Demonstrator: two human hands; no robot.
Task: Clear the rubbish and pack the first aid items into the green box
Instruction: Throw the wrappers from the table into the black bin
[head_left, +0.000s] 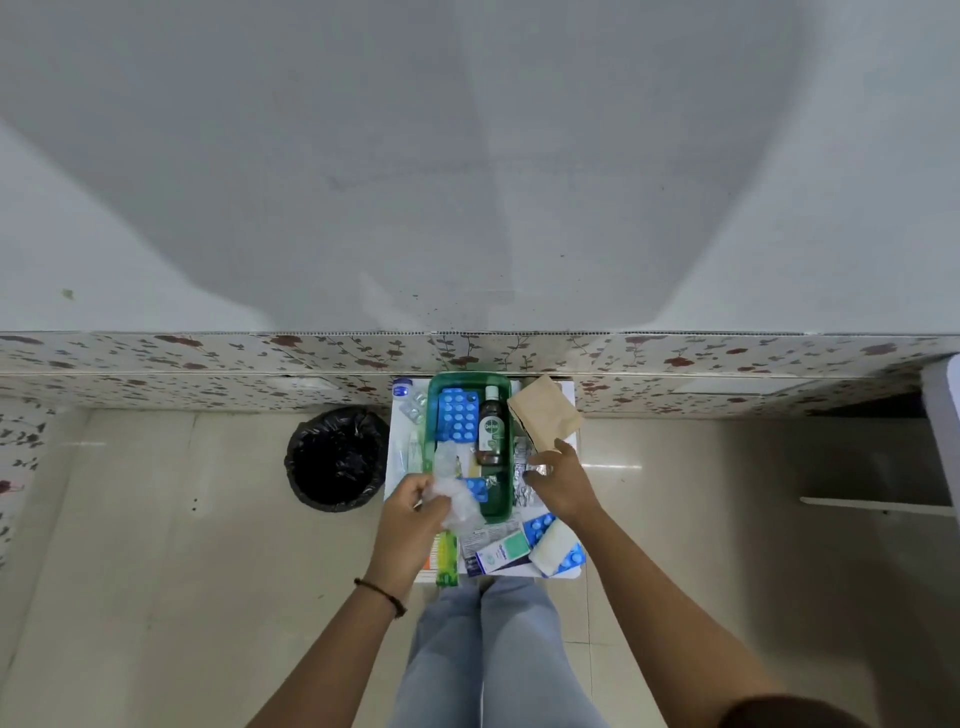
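Though it is crumpled, the plastic bag (460, 501) looks clear.

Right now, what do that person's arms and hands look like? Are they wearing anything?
Both forearms are bare, and there are no gloves on the left hand or the right hand. A thin dark cord band circles the left wrist. At the bottom corner, a dark reddish-brown sleeve covers the top of the right arm. I can't make out any rings.

Worktop (511, 570) crowded: green tray (430, 415) centre, brown bag (543, 413) right, boxes (501, 551) at near edge. Open floor around black bin (337, 457), left.
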